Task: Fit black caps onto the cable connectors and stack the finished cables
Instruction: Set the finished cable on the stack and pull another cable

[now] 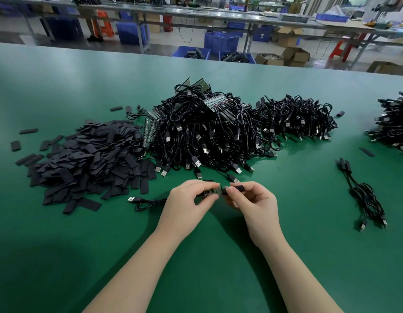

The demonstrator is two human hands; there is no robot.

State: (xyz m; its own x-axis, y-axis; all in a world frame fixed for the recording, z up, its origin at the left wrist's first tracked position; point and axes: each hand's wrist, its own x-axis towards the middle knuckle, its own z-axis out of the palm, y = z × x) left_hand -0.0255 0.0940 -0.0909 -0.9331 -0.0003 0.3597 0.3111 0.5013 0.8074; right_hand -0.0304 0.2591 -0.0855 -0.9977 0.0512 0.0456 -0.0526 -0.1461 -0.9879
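- a small board (211, 191) on a cable (148, 201) is pinched by the left hand (188, 202) above the table (286, 256).
- a black cap (237, 188) is pinched by the right hand (252, 203), touching the board's end.

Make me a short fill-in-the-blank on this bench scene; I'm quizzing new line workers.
1. The right hand pinches a black ____.
2. The left hand holds the cable's small green ____.
3. The pile of loose caps lies to the ____ of the big cable heap.
4. The table top is ____.

Missing words: cap; circuit board; left; green
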